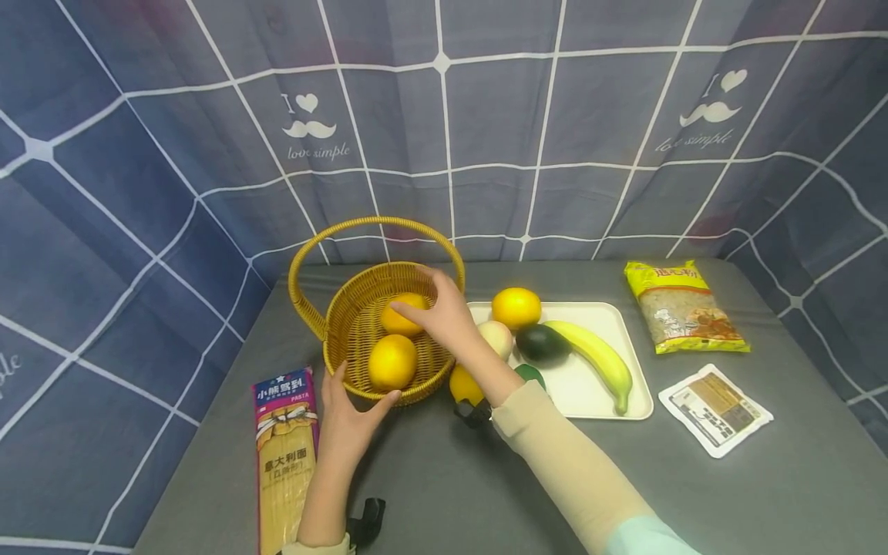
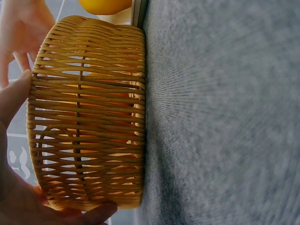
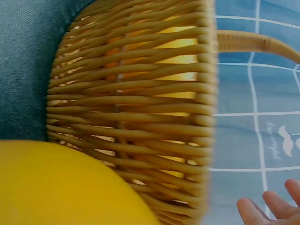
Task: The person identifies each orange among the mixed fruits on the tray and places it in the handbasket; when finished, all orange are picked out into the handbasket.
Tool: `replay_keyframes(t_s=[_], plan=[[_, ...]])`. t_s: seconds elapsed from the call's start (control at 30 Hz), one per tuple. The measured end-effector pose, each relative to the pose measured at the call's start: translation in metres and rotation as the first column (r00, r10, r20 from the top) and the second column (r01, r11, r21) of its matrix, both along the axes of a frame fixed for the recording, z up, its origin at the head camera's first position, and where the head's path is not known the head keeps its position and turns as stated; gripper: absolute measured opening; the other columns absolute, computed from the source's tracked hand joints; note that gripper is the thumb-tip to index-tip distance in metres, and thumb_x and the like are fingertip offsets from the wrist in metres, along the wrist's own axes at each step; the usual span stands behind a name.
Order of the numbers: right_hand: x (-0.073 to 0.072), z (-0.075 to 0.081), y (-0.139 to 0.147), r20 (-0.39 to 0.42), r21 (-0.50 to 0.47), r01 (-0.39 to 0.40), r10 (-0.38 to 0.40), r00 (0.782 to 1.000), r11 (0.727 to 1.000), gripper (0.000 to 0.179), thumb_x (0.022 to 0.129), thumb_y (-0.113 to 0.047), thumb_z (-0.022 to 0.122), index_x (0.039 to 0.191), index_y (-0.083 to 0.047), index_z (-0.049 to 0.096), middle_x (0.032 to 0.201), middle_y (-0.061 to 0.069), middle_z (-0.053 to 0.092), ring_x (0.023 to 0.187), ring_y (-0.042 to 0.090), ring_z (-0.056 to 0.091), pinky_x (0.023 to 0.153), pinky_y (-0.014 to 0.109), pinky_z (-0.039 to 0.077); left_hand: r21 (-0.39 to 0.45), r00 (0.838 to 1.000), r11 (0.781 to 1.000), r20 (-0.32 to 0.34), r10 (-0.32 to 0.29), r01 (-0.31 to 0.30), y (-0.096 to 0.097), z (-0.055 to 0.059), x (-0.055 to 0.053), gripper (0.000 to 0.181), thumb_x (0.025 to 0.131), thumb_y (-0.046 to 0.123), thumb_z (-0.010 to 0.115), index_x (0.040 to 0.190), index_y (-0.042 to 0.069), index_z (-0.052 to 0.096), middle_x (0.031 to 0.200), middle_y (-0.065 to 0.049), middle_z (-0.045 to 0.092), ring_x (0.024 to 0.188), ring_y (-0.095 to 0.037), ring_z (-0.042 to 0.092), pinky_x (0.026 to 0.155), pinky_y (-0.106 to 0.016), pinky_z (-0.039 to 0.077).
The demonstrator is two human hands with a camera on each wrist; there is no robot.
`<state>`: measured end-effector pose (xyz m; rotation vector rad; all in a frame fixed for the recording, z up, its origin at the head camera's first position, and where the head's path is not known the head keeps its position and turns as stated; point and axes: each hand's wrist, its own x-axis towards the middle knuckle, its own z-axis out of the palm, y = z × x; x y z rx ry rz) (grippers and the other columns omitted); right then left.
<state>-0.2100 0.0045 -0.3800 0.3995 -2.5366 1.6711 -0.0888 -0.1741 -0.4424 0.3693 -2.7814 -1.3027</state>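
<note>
A woven wicker basket with a tall handle holds two oranges; the nearer orange lies at the front, the farther orange behind it. My left hand grips the basket's near left side, thumb at the rim and fingers spread round the wall. Over the basket's right side reaches my right hand, its thumb and fingers apart around the top of the farther orange. In the right wrist view its fingers show beyond the rim with nothing between them. The basket's wall hides much of the fruit in both wrist views.
Right of the basket, a white tray carries a banana, a dark avocado, a yellow-orange fruit and others partly behind my right arm. A pasta packet lies left; a yellow bag and a white packet lie right.
</note>
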Motion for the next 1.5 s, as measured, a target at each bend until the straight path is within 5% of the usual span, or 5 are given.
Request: replay_keyframes(t_s=[0.17, 0.47, 0.7, 1.1, 1.5], plan=[[0.013, 0.013, 0.01, -0.037, -0.02, 0.016, -0.016, 0.999, 1.0, 0.08, 0.078, -0.055, 0.074, 0.144, -0.02, 0.043, 0.143, 0.0, 0.043, 0.125, 0.021, 0.046, 0.1, 0.038, 0.042, 0.001, 1.0, 1.0, 0.001, -0.001, 0.001, 0.0, -0.001, -0.001, 0.104, 0.081, 0.054, 0.071, 0.154, 0.009, 0.012, 0.158, -0.022, -0.004, 0.141, -0.046, 0.013, 0.105, -0.063, 0.024], [0.035, 0.03, 0.042, -0.113, -0.218, -0.018, -0.007, 0.994, 0.976, 0.073, 0.082, -0.038, 0.076, 0.144, -0.02, 0.042, 0.144, -0.001, 0.042, 0.128, 0.024, 0.044, 0.103, 0.038, 0.04, 0.005, 1.0, 1.0, 0.016, -0.004, 0.004, -0.001, -0.002, -0.002, 0.106, 0.08, 0.057, 0.07, 0.154, 0.01, 0.011, 0.159, -0.021, -0.005, 0.141, -0.045, 0.012, 0.105, -0.063, 0.023], [0.033, 0.031, 0.079, -0.123, -0.246, 0.1, -0.134, 0.983, 0.964, 0.074, 0.082, -0.038, 0.077, 0.145, -0.022, 0.042, 0.144, -0.002, 0.042, 0.129, 0.018, 0.043, 0.103, 0.034, 0.04, 0.01, 1.0, 1.0, 0.026, -0.001, 0.001, -0.002, -0.002, -0.002, 0.108, 0.079, 0.061, 0.07, 0.154, 0.011, 0.01, 0.159, -0.02, -0.006, 0.142, -0.045, 0.011, 0.105, -0.063, 0.022], [0.007, -0.004, 0.137, 0.006, -0.134, 0.357, -0.359, 0.933, 0.925, 0.084, 0.082, -0.045, 0.075, 0.149, -0.015, 0.035, 0.15, 0.007, 0.034, 0.134, 0.032, 0.037, 0.107, 0.043, 0.034, 0.013, 1.0, 1.0, 0.031, 0.001, -0.001, -0.002, 0.0, -0.002, 0.11, 0.077, 0.063, 0.069, 0.154, 0.012, 0.01, 0.159, -0.021, -0.006, 0.142, -0.046, 0.011, 0.105, -0.063, 0.022], [-0.009, -0.032, 0.145, 0.106, 0.069, 0.332, -0.338, 0.935, 0.941, 0.091, 0.082, -0.049, 0.073, 0.151, -0.011, 0.027, 0.153, 0.018, 0.026, 0.138, 0.038, 0.028, 0.108, 0.055, 0.028, 0.009, 0.999, 1.0, 0.032, 0.001, -0.001, -0.002, -0.001, -0.002, 0.113, 0.075, 0.067, 0.068, 0.154, 0.012, 0.01, 0.159, -0.021, -0.006, 0.142, -0.046, 0.011, 0.105, -0.063, 0.023]])
